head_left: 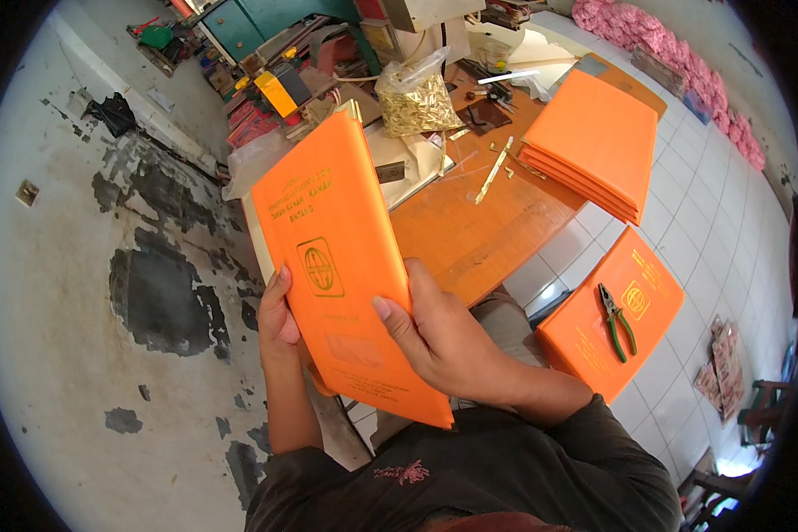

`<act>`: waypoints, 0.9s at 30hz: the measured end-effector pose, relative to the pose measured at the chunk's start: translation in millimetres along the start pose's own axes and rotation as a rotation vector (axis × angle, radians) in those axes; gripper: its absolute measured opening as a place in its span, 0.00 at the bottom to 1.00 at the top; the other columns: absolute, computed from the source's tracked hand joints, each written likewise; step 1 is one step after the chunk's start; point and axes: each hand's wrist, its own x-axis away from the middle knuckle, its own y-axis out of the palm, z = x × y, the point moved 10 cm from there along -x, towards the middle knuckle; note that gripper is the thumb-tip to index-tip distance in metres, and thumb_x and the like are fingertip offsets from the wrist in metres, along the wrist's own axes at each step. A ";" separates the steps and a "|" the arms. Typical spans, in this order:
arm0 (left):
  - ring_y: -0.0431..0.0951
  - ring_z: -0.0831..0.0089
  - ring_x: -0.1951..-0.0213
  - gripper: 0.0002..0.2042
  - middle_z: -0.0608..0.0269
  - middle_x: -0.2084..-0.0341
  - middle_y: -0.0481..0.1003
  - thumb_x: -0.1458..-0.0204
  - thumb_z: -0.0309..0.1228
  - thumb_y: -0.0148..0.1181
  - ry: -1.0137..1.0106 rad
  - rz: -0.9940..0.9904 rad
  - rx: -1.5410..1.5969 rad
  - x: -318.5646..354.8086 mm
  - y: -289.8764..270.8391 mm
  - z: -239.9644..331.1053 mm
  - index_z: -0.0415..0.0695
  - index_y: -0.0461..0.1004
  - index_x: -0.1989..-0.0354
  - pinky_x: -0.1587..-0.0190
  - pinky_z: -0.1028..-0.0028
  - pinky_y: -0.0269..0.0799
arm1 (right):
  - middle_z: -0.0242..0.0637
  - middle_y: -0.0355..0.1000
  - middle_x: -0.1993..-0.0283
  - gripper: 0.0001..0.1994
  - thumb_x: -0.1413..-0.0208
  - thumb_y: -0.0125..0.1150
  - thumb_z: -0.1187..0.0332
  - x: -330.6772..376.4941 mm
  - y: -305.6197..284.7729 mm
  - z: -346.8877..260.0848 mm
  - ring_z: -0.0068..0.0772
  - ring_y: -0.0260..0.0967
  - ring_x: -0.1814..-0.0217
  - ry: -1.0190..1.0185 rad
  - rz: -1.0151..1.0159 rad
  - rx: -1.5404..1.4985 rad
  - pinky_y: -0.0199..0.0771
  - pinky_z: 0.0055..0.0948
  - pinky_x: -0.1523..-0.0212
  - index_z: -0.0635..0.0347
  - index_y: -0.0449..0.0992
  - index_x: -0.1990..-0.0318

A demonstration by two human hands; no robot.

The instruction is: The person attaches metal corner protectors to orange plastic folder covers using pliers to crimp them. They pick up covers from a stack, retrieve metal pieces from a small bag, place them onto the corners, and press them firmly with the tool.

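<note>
Above worn concrete floor [71, 293], both hands' fingers [390, 315] pinch the orange folder [337, 257] between them.

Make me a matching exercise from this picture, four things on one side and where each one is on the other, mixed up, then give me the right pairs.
Things:
1. Green-handled pliers
2. Clear bag of brass bits
3. Orange folder with a gold emblem
4. Pink bundles

Places:
A. Held up in both hands
B. On the wooden table, at its far side
C. Along the far edge of the white tiled floor
D. Lying on a stack of orange folders on the floor

Pairs: 1-D, 2-B, 3-A, 4-C
</note>
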 end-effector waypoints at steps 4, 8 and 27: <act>0.78 0.58 0.33 0.26 0.52 0.32 0.75 0.27 0.38 0.58 -0.022 0.000 -0.043 0.6 4.6 -3.6 0.37 0.66 0.25 0.33 0.57 0.78 | 0.60 0.77 0.58 0.18 0.22 0.52 0.65 0.0 -2.2 -1.4 0.64 0.80 0.54 -0.054 0.033 -0.025 0.77 0.48 0.56 0.70 0.61 0.37; 0.77 0.57 0.33 0.26 0.50 0.32 0.75 0.26 0.38 0.57 -0.030 0.021 -0.001 4.6 -4.1 -6.5 0.38 0.66 0.26 0.33 0.55 0.78 | 0.62 0.77 0.67 0.21 0.24 0.56 0.60 -0.7 1.1 -8.1 0.71 0.80 0.64 -0.106 0.015 -0.060 0.78 0.56 0.65 0.70 0.59 0.39; 0.79 0.52 0.34 0.24 0.46 0.33 0.76 0.27 0.39 0.58 -0.232 -0.080 0.270 4.7 9.5 -47.6 0.40 0.68 0.27 0.32 0.48 0.77 | 0.51 0.73 0.37 0.34 0.19 0.43 0.48 -3.3 23.7 -14.6 0.41 0.74 0.36 -0.082 -0.246 -0.326 0.72 0.37 0.36 0.68 0.55 0.21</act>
